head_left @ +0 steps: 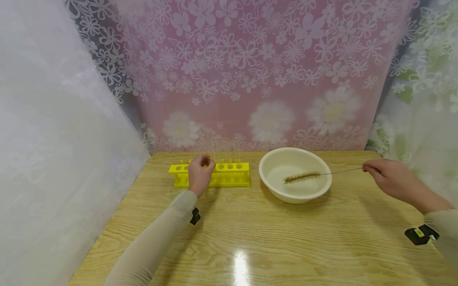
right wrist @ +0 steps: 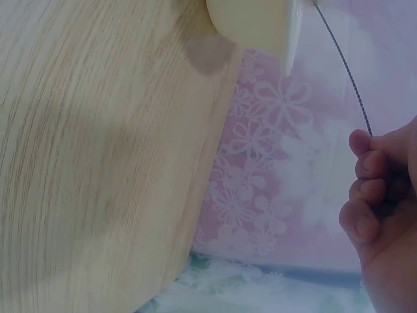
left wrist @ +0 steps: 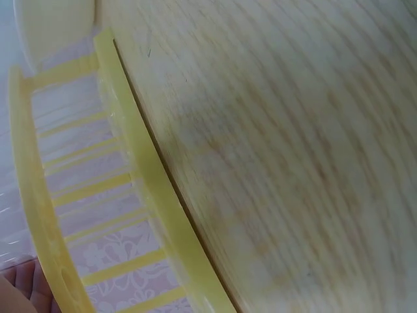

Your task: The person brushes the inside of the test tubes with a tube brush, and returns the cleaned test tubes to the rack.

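My left hand [head_left: 200, 174] is at the yellow test tube rack [head_left: 230, 183], thumb and fingers pinching a clear test tube [head_left: 208, 147] that rises just above them. Several more clear tubes [head_left: 227, 150] stand upright in the rack's right part. Over on the right, my right hand [head_left: 391, 179] grips the thin twisted wire handle [right wrist: 348, 75] of a test tube brush [head_left: 302, 177] near its end. The brown bristles lie across the opening of a cream bowl [head_left: 290, 198], with the wire passing over its right rim. Only a few left fingers [left wrist: 25, 287] show in the left wrist view.
Rack and bowl stand side by side near the back of the wooden table [head_left: 222, 226]. Behind the table's back edge hangs a pink flowered curtain [head_left: 229, 79]. White sheets enclose the left and right sides.
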`<state>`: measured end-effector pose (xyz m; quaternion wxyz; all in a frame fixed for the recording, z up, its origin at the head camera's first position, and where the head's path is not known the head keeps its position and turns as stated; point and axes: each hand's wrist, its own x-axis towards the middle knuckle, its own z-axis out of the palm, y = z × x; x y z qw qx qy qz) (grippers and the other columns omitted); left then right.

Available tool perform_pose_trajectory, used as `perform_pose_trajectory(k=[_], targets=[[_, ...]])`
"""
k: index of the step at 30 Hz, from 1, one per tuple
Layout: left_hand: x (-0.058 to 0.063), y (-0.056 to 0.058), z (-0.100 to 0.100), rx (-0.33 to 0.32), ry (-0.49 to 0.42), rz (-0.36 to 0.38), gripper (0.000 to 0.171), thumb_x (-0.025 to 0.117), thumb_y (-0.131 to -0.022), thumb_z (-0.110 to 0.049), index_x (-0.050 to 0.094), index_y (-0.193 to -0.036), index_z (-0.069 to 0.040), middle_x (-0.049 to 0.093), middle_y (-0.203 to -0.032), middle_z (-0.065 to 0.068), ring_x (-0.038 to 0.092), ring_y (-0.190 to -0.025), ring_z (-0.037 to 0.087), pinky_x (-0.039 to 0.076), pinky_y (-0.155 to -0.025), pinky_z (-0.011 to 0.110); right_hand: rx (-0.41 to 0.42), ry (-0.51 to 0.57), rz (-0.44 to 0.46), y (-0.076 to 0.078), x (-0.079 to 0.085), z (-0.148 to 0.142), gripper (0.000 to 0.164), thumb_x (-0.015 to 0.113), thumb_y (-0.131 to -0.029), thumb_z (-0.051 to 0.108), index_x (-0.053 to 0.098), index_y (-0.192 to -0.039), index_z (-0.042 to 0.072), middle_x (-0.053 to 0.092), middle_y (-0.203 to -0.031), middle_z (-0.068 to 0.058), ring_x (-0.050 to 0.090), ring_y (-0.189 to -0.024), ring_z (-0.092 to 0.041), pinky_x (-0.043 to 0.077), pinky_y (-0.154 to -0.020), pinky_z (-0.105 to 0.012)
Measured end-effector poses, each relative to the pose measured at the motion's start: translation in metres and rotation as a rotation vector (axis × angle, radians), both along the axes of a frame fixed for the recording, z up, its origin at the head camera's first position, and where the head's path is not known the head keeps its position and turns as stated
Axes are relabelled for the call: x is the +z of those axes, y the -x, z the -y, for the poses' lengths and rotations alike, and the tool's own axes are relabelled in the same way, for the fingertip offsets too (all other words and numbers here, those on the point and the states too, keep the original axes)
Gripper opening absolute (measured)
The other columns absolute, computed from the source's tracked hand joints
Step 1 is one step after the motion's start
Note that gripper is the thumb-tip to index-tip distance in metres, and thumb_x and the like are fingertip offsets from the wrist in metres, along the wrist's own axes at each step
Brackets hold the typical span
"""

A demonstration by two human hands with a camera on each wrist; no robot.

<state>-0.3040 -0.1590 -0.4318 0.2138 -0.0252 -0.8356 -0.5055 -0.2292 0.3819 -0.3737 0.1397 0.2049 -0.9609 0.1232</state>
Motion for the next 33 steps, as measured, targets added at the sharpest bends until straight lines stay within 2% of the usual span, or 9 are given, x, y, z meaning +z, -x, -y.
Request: perform_pose_trajectory(k=[9, 14, 19, 25, 26, 29, 31, 33], targets=[[-0.001, -0.004, 0.005, 0.002, -0.016, 0.029, 0.029, 0.068, -0.095, -0.026, 0.065, -0.120, -0.011, 0.065, -0.104, 0.004, 0.063, -0.098, 0.021, 0.055, -0.087, 0.040, 0.012, 0.038, 0.051, 0.018, -0.010, 0.025, 0.022, 0.052, -0.102, 0.001, 0.066, -0.115, -0.010, 0.072, -0.103, -0.022, 0.068, -0.090, -0.040, 0.055, -0.071, -0.053], [0.001, -0.010, 0.008, 0.002, -0.016, 0.042, 0.036, 0.067, -0.095, -0.029, 0.061, -0.124, -0.010, 0.065, -0.114, 0.012, 0.061, -0.107, 0.027, 0.053, -0.091, 0.043, 0.022, 0.034, 0.085, 0.027, -0.018, 0.031, 0.021, 0.052, -0.103, 0.002, 0.065, -0.114, -0.010, 0.071, -0.104, -0.023, 0.068, -0.091, -0.040, 0.055, -0.072, -0.053], [0.000, -0.016, 0.012, 0.017, -0.006, 0.025, 0.036, 0.067, -0.095, -0.029, 0.059, -0.124, -0.009, 0.063, -0.118, 0.017, 0.059, -0.109, 0.031, 0.051, -0.093, 0.046, 0.026, 0.010, 0.112, 0.031, -0.018, 0.036, 0.022, 0.052, -0.103, 0.003, 0.065, -0.115, -0.009, 0.070, -0.106, -0.024, 0.067, -0.094, -0.042, 0.054, -0.075, -0.055], [-0.001, -0.022, 0.013, 0.024, 0.020, -0.004, 0.030, 0.065, -0.097, -0.031, 0.057, -0.119, -0.011, 0.061, -0.117, 0.017, 0.058, -0.106, 0.030, 0.050, -0.090, 0.045, 0.032, -0.006, 0.126, 0.029, -0.018, 0.035, 0.023, 0.054, -0.103, 0.006, 0.066, -0.117, -0.008, 0.070, -0.110, -0.026, 0.069, -0.094, -0.040, 0.055, -0.074, -0.053], [0.000, -0.024, 0.013, 0.022, 0.021, -0.013, 0.029, 0.064, -0.098, -0.030, 0.057, -0.118, -0.011, 0.060, -0.117, 0.018, 0.057, -0.106, 0.030, 0.050, -0.089, 0.045, 0.030, -0.007, 0.141, 0.028, -0.017, 0.034, 0.025, 0.053, -0.104, 0.007, 0.065, -0.120, -0.008, 0.070, -0.111, -0.027, 0.069, -0.089, -0.037, 0.055, -0.072, -0.050], [0.003, -0.028, 0.012, 0.020, 0.039, -0.037, 0.028, 0.062, -0.099, -0.029, 0.056, -0.118, -0.010, 0.058, -0.117, 0.018, 0.056, -0.107, 0.033, 0.048, -0.090, 0.046, 0.004, -0.033, 0.164, 0.022, -0.014, 0.029, 0.037, 0.053, -0.106, 0.017, 0.059, -0.130, -0.010, 0.071, -0.100, -0.021, 0.065, -0.073, -0.024, 0.051, -0.062, -0.041], [0.006, -0.032, 0.011, 0.019, 0.081, -0.059, 0.029, 0.061, -0.100, -0.030, 0.055, -0.119, -0.010, 0.056, -0.118, 0.015, 0.054, -0.109, 0.035, 0.047, -0.092, 0.046, -0.029, -0.062, 0.144, 0.017, -0.009, 0.027, 0.045, 0.052, -0.106, 0.024, 0.055, -0.134, -0.011, 0.069, -0.092, -0.015, 0.058, -0.068, -0.018, 0.048, -0.059, -0.038], [0.011, -0.036, 0.009, 0.012, 0.167, -0.103, 0.031, 0.060, -0.100, -0.030, 0.055, -0.122, -0.009, 0.055, -0.119, 0.012, 0.054, -0.111, 0.034, 0.046, -0.095, 0.046, -0.053, -0.077, 0.094, 0.011, -0.004, 0.027, 0.050, 0.054, -0.106, 0.030, 0.054, -0.137, -0.008, 0.066, -0.095, -0.015, 0.059, -0.076, -0.024, 0.049, -0.063, -0.044]])
